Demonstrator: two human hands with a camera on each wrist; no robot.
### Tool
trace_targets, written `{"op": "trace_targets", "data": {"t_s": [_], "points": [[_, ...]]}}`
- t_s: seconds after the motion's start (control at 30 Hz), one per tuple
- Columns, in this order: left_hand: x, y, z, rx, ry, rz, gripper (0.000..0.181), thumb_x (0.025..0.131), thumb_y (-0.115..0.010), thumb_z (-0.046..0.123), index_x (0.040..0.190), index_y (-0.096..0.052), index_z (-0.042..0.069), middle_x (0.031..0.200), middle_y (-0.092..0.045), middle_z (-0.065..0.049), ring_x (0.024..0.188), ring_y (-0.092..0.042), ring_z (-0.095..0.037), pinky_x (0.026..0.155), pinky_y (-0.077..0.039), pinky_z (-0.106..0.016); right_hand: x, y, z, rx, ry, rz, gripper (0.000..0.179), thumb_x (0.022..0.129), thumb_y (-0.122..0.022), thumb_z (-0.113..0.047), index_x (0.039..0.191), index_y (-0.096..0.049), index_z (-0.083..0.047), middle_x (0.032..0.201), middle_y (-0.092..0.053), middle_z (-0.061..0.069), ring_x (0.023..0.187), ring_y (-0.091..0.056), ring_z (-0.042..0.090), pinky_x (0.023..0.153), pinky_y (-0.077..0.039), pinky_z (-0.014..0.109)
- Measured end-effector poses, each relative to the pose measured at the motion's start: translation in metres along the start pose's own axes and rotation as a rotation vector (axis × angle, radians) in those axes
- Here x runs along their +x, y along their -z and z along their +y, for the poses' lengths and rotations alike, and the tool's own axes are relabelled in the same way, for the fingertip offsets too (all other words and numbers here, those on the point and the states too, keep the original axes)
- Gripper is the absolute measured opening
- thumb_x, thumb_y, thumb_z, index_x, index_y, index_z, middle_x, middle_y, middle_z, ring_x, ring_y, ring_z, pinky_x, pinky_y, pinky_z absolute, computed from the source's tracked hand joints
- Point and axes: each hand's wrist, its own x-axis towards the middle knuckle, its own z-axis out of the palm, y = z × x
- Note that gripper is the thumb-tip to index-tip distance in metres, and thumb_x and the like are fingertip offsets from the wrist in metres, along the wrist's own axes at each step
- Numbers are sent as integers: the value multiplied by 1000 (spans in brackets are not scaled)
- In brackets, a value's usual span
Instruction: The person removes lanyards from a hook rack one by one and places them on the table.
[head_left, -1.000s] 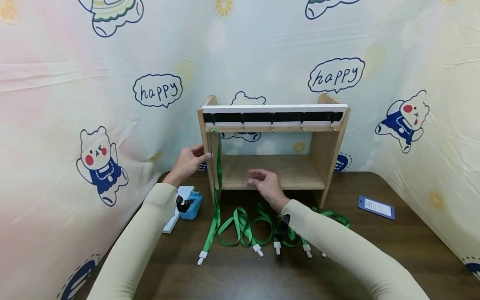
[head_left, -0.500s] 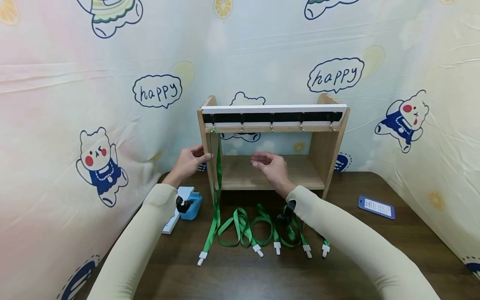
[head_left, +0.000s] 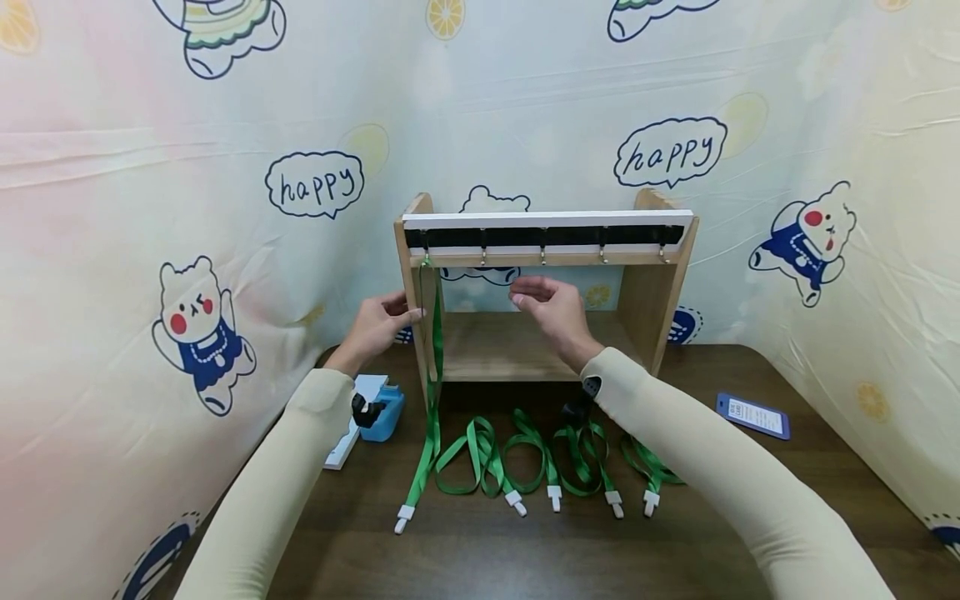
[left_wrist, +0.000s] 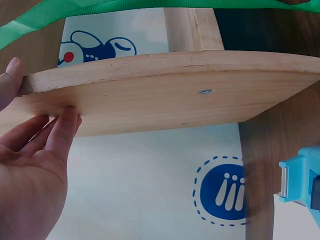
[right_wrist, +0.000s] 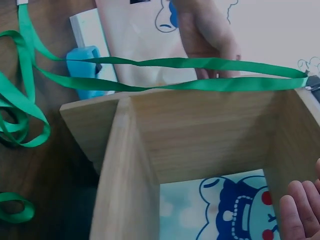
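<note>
My left hand (head_left: 375,327) holds the left side panel of a small wooden shelf (head_left: 654,308). In the left wrist view its fingertips press the panel's outer face (left_wrist: 150,100) and the thumb lies at the front edge. One green lanyard (head_left: 438,333) hangs from the leftmost hook of a black-and-white hook rail (head_left: 551,237), its white clip end lying on the table. My right hand (head_left: 555,317), fingers slightly bent and holding nothing, hovers before the shelf opening, below the rail. Only its fingers (right_wrist: 297,210) show at the right wrist view's lower right.
Several more green lanyards (head_left: 480,454) lie looped on the brown table (head_left: 480,558), white clips toward me. A blue badge holder (head_left: 753,415) lies at the right. Left of the shelf are a light-blue tape-dispenser-like object (head_left: 384,412) and a white box (head_left: 371,383). A printed cloth (head_left: 487,92) hangs behind.
My right hand has risen and shifted a little right, from the lower shelf board up toward the rail. My left hand and the hanging lanyard stay in place.
</note>
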Motion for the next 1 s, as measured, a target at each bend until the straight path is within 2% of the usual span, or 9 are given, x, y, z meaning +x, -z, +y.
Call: {"op": "trace_targets", "data": {"t_s": [0.2,0.33,0.53,0.77,1.0], "points": [[1,0,-2,2,-2,-3,66,96,-69,37,154,-45,15,149,-56,-16,136,-56,-35,116,-44,-53,1,-2,-10,33,0,-22,29,94,-72,-11,123,-71,-6,123,-74,14,113,-73,22,94,-59,25],[1,0,-2,2,1,-3,67,96,-69,38,154,-44,15,149,-56,-16,136,-55,-35,116,-44,-53,2,-6,-15,10,20,-32,27,94,-73,-14,120,-73,-10,122,-75,12,114,-72,23,96,-58,28],[2,0,-2,6,-2,-1,67,96,-69,38,154,-44,15,149,-56,-16,137,-55,-34,116,-44,-52,1,-13,-18,-18,30,-49,27,94,-73,-17,122,-73,-15,121,-76,6,112,-73,17,99,-58,32],[3,-1,-1,12,-10,-8,67,97,-69,38,154,-44,15,149,-56,-16,135,-56,-35,115,-45,-52,2,-19,-21,-12,22,-63,28,95,-72,-17,123,-72,-15,124,-75,7,112,-72,16,103,-56,35],[3,0,-2,15,-3,-9,68,97,-69,39,155,-43,15,148,-57,-16,134,-56,-34,115,-46,-52,7,-35,-31,-59,20,-91,27,94,-73,-20,121,-72,-21,123,-75,1,113,-71,13,104,-55,36]]}}
